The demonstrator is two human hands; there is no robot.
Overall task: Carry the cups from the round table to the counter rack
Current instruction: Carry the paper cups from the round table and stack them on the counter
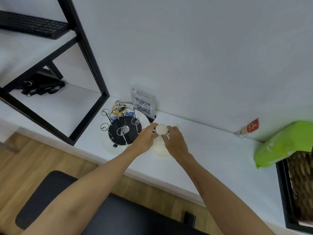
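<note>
Holding a stack of cream cups (161, 133) over the white surface (211, 150), just right of the wire rack (122, 126), both hands grasp it. Left hand (145, 138) curls round the left side, right hand (176, 139) round the right, so the stack sits between them. Cups look light, rigid, smooth and breakable; gripping the walls low seems safest.

Nothing here you can actually read

You see a QR code on the sign stand (143, 100) at the wall; its small print is blurred, as is the red emblem on the packet (249, 128).
</note>
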